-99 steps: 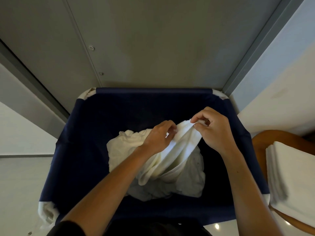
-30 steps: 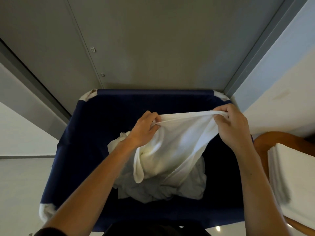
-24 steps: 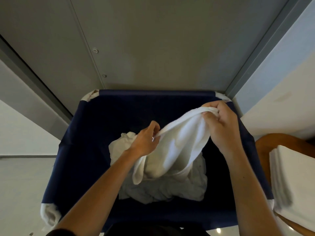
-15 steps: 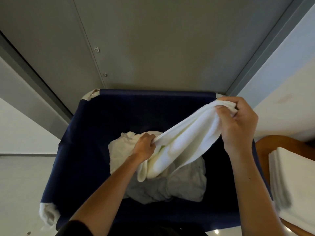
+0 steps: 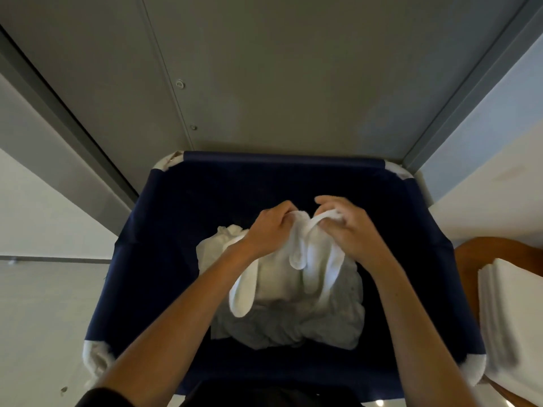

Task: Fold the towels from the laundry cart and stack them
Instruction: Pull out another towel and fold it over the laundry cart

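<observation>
A white towel (image 5: 311, 259) hangs bunched over the navy laundry cart (image 5: 164, 259). My left hand (image 5: 271, 227) grips one part of its upper edge and my right hand (image 5: 346, 227) pinches another, the two hands nearly touching above the cart's middle. Loops of the towel droop below them onto a heap of crumpled white towels (image 5: 293, 318) in the cart's bottom. A stack of folded white towels (image 5: 517, 324) lies at the right edge.
The folded stack rests on a round wooden table (image 5: 470, 259) to the cart's right. A grey metal wall panel (image 5: 264, 69) stands right behind the cart. Pale floor (image 5: 44, 304) lies to the left, and a white wall to the right.
My hands had the towel stretched between them, the right one raised at the cart's far right corner. They have come together over the middle, and the towel now hangs slack in loops.
</observation>
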`<action>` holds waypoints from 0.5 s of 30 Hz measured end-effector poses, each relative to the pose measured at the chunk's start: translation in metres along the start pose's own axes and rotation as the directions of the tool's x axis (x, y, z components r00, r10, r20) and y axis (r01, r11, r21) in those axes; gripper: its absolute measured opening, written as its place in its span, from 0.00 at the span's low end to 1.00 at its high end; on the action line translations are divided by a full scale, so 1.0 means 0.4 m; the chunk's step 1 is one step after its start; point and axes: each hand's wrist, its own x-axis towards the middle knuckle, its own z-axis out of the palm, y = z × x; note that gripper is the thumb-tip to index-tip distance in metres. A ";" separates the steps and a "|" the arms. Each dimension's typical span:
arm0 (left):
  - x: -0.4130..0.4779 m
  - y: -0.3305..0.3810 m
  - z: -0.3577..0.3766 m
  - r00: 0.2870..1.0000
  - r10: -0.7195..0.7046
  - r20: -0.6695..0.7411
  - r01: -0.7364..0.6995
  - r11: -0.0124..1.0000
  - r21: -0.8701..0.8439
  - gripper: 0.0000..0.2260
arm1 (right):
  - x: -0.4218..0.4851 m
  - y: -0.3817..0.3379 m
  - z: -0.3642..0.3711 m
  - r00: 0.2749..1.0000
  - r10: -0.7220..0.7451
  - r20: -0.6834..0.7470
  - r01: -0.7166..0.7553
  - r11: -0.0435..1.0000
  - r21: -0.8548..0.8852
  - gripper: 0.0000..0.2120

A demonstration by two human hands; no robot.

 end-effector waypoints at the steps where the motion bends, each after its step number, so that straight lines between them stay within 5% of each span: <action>1: -0.001 0.020 -0.006 1.000 0.021 0.011 -0.021 0.999 -0.041 0.07 | 0.007 -0.002 0.021 0.994 -0.005 0.112 0.008 1.000 -0.026 0.08; 3: -0.003 0.043 -0.021 0.999 0.044 0.012 -0.043 0.994 -0.101 0.04 | 0.016 -0.004 0.053 0.969 0.032 0.243 -0.004 0.994 -0.113 0.08; 6: -0.010 0.029 -0.042 1.000 0.025 0.018 -0.023 0.995 -0.100 0.06 | 0.027 0.001 0.064 0.989 0.069 0.127 -0.041 0.976 -0.215 0.05; 10: -0.019 -0.032 -0.029 0.995 0.014 0.094 -0.027 0.991 0.135 0.09 | 0.019 0.001 0.065 0.998 0.065 0.018 -0.060 0.982 -0.178 0.06; 15: -0.044 -0.128 0.005 0.985 -0.168 -0.041 0.172 0.922 0.347 0.10 | 0.001 -0.013 0.038 0.995 0.073 -0.061 -0.077 0.995 -0.060 0.06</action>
